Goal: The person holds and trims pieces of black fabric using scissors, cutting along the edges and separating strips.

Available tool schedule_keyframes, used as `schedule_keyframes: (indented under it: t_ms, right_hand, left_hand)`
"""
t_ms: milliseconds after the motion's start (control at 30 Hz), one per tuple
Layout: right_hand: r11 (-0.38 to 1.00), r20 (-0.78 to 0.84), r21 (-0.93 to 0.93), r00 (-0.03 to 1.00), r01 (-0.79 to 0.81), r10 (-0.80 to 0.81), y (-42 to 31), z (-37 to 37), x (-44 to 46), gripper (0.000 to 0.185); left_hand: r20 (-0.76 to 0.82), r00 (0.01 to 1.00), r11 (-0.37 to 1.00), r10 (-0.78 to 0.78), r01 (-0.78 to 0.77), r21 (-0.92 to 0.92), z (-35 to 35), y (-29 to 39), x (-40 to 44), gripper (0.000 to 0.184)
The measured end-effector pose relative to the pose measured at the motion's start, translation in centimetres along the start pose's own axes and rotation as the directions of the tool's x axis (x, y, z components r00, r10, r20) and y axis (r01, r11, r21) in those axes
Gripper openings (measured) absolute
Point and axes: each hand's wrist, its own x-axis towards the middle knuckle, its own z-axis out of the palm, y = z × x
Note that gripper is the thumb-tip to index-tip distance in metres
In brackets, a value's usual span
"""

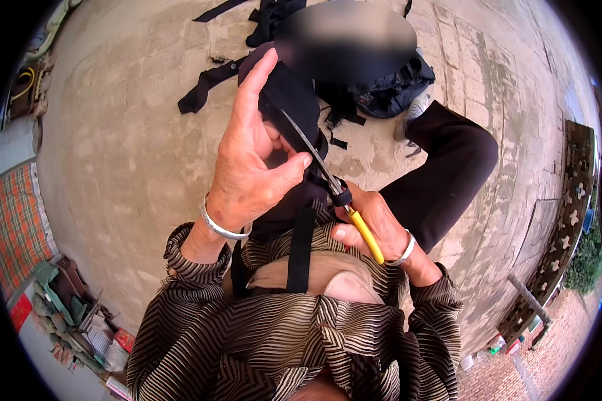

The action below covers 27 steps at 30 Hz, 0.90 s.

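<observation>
My left hand [251,160] is raised in the upper middle, index finger stretched out and the other fingers curled against a strip of black fabric [284,93]. Its thumb presses near the strip's lower edge. My right hand [374,217] grips scissors [364,234] with a yellow handle. Their narrow metal blade points up and left, lying along the strip beside my left thumb. Something black is wrapped around the scissors near the pivot. A black strap [301,250] hangs down over my lap. Part of the strip is hidden behind my left fingers.
A black bag-like bundle [394,87] lies on the concrete floor [140,147] ahead, with a black strap piece [211,87] and small black scraps [339,143] nearby. Piled household items [73,307] stand at the left. A low patterned wall [562,227] runs along the right.
</observation>
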Motion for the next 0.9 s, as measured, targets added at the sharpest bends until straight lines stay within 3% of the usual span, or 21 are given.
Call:
schedule_keyframes:
  t_ms: [167,467,733,900]
  right_hand:
    - [0.993,-0.004,0.013,0.993,0.117,-0.117,0.6,0.0,0.3,0.068]
    - [0.995,-0.058,-0.078,0.996,0.065,-0.07,0.7,0.2,0.5,0.062]
    - [0.999,-0.134,0.015,0.99,0.041,-0.039,0.1,0.8,0.3,0.055]
    - [0.996,-0.16,-0.058,0.984,0.068,-0.076,0.6,0.8,0.0,0.055]
  left_hand:
    - [0.017,0.999,0.998,-0.044,0.044,-0.037,0.5,-0.1,-0.2,0.1]
    - [0.052,0.996,0.998,-0.069,0.069,0.004,0.4,0.2,-0.3,0.101]
    - [0.04,0.997,0.996,-0.066,0.068,-0.06,0.5,0.2,-0.3,0.102]
    - [-0.033,0.999,1.0,0.018,-0.018,0.002,-0.9,0.8,0.3,0.088]
